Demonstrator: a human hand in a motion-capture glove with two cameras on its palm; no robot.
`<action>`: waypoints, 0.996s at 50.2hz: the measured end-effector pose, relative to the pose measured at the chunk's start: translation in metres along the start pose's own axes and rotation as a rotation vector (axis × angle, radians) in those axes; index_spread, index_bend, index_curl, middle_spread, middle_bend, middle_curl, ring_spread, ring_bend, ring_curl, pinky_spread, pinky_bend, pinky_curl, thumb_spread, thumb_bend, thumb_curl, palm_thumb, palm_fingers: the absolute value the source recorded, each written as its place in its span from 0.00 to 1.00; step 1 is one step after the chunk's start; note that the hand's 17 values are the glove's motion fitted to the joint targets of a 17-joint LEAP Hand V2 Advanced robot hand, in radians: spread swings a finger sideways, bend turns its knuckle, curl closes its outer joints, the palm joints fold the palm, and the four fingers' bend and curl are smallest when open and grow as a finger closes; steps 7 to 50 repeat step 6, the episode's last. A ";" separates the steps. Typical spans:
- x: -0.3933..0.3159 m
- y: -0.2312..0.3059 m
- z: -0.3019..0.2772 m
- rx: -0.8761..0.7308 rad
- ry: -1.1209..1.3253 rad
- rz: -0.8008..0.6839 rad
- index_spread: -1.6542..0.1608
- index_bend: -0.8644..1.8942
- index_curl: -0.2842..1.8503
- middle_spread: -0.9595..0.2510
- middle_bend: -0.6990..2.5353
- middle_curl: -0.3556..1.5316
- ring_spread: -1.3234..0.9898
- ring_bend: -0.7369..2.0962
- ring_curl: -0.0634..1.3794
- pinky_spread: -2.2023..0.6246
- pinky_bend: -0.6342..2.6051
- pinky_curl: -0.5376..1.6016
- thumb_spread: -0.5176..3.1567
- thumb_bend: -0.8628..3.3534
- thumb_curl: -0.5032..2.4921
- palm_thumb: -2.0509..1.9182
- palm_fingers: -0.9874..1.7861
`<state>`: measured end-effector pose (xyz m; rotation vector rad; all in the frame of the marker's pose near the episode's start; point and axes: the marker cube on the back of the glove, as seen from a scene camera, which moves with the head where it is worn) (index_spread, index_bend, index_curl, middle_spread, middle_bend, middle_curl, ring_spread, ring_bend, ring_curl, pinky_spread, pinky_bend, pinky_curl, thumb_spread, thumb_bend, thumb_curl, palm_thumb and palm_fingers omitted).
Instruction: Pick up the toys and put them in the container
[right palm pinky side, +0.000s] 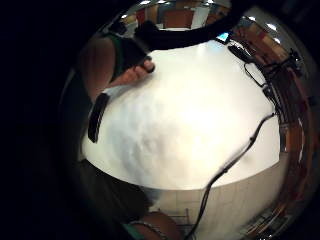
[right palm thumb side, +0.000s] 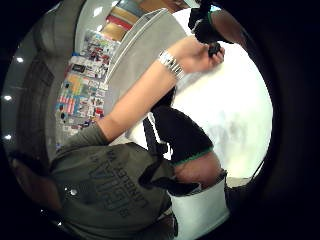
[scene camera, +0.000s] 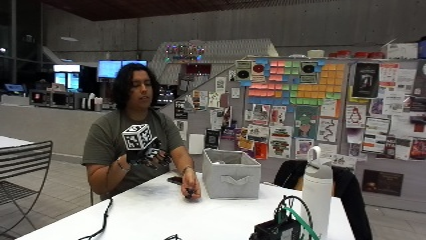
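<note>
A person sits at a white table (scene camera: 200, 210). The gloved right hand (scene camera: 143, 152) is raised in front of the chest, well above the table and apart from everything on it; whether its fingers are curled or straight I cannot tell, and no toy shows in it. The bare left hand (scene camera: 189, 191) rests on the table just beside the container (scene camera: 231, 174) and pinches a small dark toy (scene camera: 188, 192) in its fingertips. The thumb-side palm view shows the same hand (right palm thumb side: 197, 55), with a metal watch (right palm thumb side: 171, 64) on the wrist, fingers curled round that dark piece (right palm thumb side: 214, 48).

The container is a grey fabric bin with a handle on its front, standing upright on the table near the far edge. Another dark thing (scene camera: 175, 180) lies on the table beside the left hand, between the person and the bin. A white bottle (scene camera: 317, 192) stands near the camera, with a black cable (scene camera: 100, 220) running across the near edge.
</note>
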<state>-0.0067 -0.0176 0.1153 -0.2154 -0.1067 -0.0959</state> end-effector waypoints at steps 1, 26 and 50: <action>0.000 -0.001 0.001 -0.001 -0.001 0.001 0.68 0.38 0.37 0.68 0.28 0.39 0.48 0.34 0.22 0.79 0.35 0.41 0.51 0.20 0.25 0.51 0.48; 0.002 -0.005 0.002 -0.005 0.002 -0.011 0.68 0.38 0.37 0.68 0.28 0.39 0.48 0.34 0.22 0.79 0.35 0.41 0.51 0.20 0.25 0.51 0.48; 0.002 -0.005 0.002 -0.005 0.002 -0.011 0.68 0.38 0.37 0.68 0.28 0.39 0.48 0.34 0.22 0.79 0.35 0.41 0.51 0.20 0.25 0.51 0.48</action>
